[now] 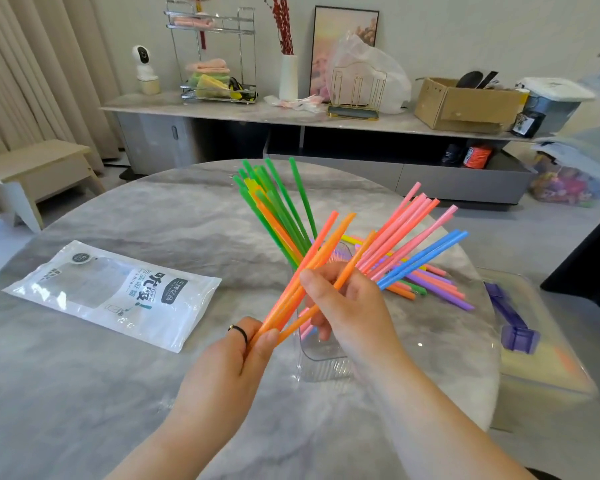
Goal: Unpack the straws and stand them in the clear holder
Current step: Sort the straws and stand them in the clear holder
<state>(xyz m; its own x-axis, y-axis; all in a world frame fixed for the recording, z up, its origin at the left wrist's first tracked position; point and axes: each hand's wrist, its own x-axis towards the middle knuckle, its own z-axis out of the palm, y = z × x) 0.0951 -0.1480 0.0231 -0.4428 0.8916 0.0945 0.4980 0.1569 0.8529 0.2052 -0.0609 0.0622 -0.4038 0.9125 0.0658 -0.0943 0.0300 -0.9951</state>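
While a small bunch of orange plastic straws is held above the grey marbled round table, its long axis is seen to slant from lower left to upper right, with the lower ends pinched in the left hand and the shafts crossed by the right hand. The left thumb and fingers are closed firmly on the straw ends; a dark band is worn on one finger. The right hand is curled loosely round the middle of the bunch, fingers partly closed and touching the shafts rather than clamped hard.

Directly below and just behind both hands, the clear ribbed plastic holder stands upright on the table, its mouth largely hidden by the right hand. Green straws and pink straws fan upward from it, with blue straws beside them, though their lower ends are hidden. More loose coloured straws lie flat on the table beyond the holder, to the right. The emptied white-and-clear printed straw packet lies flat well to the left.

For the bunch to be stood in the holder, it would probably need to be tipped towards upright and lowered, ends first; the right hand is the nearer to the opening. Part of the task is judged done.
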